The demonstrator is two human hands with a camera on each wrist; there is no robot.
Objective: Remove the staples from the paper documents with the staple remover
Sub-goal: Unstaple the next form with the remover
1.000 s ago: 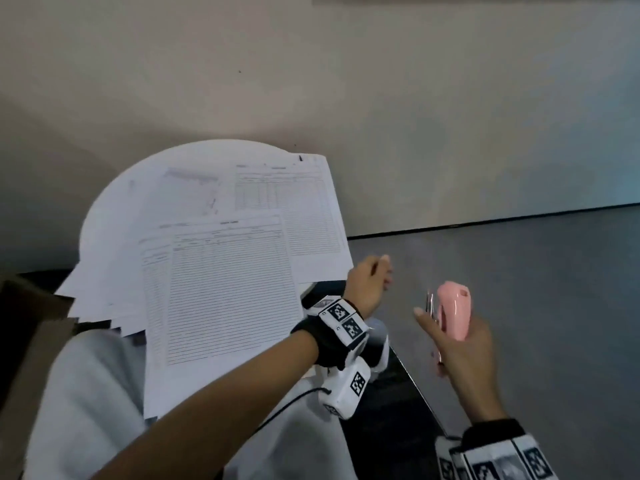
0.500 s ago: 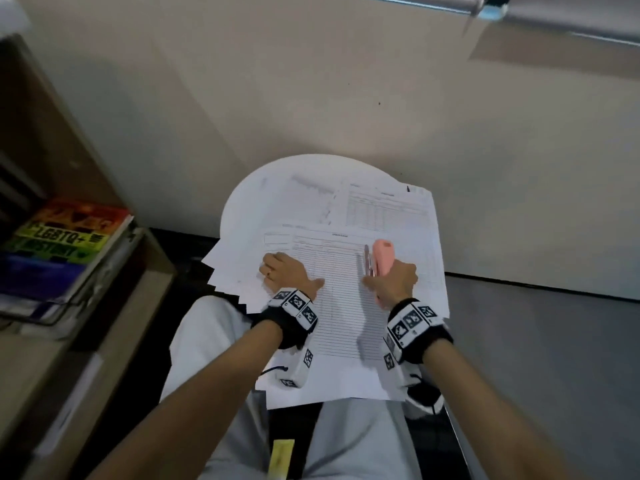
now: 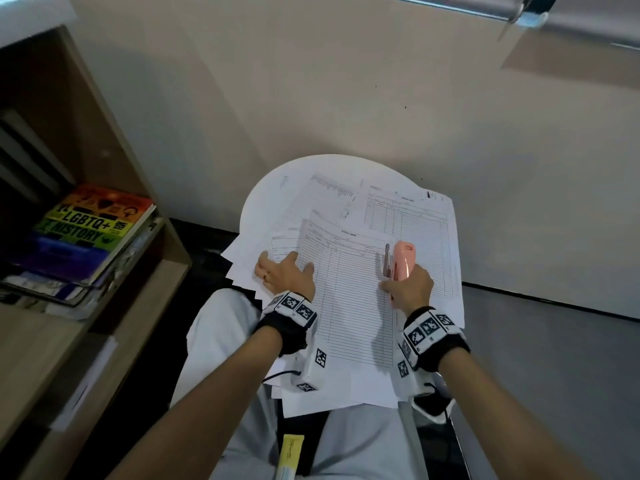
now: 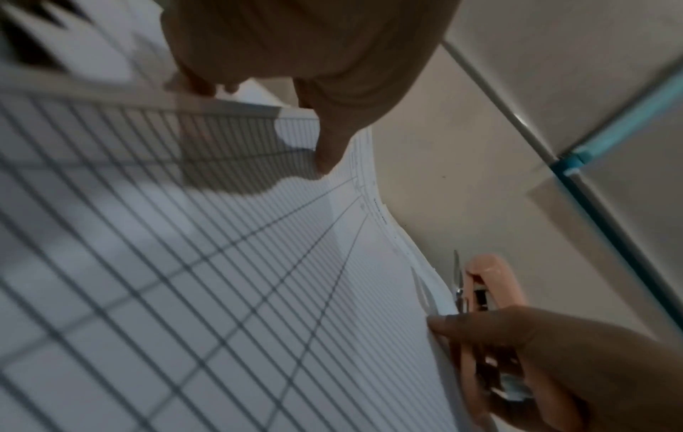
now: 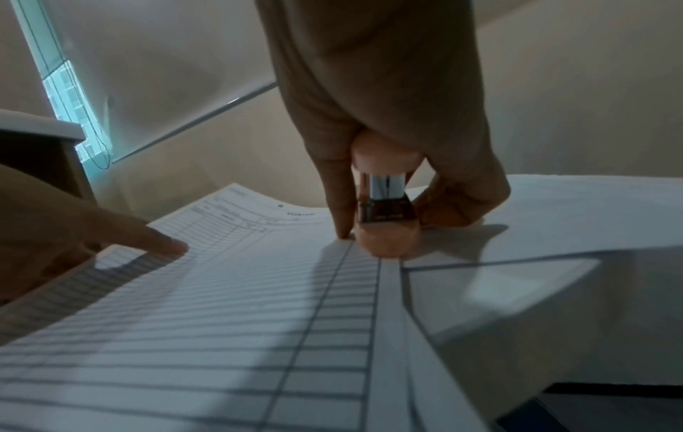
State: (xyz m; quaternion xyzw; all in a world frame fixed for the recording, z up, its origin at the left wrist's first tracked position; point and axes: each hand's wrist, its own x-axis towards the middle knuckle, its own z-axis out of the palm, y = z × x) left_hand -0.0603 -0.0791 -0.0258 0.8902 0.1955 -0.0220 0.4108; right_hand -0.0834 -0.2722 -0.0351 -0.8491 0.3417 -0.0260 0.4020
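Observation:
A stack of lined paper forms (image 3: 349, 317) lies on a small round white table (image 3: 332, 160). My left hand (image 3: 285, 275) presses flat on the left part of the top sheet, fingers spread; its thumb (image 4: 330, 152) touches the sheet. My right hand (image 3: 410, 289) grips a pink staple remover (image 3: 402, 259) with a metal blade, its tip pointing away from me at the sheet's right edge. In the right wrist view the staple remover (image 5: 386, 210) rests on the paper between thumb and fingers. No staple is visible.
A wooden shelf (image 3: 114, 140) stands at the left with a rainbow-coloured book (image 3: 91, 221) on a wire tray. A beige wall rises behind the table, grey floor lies to the right. More sheets (image 3: 412, 216) fan out under the top form.
A second ago both hands hung in the air right of the papers. They have moved onto the top sheet: the left presses it, the right holds the staple remover at its right edge.

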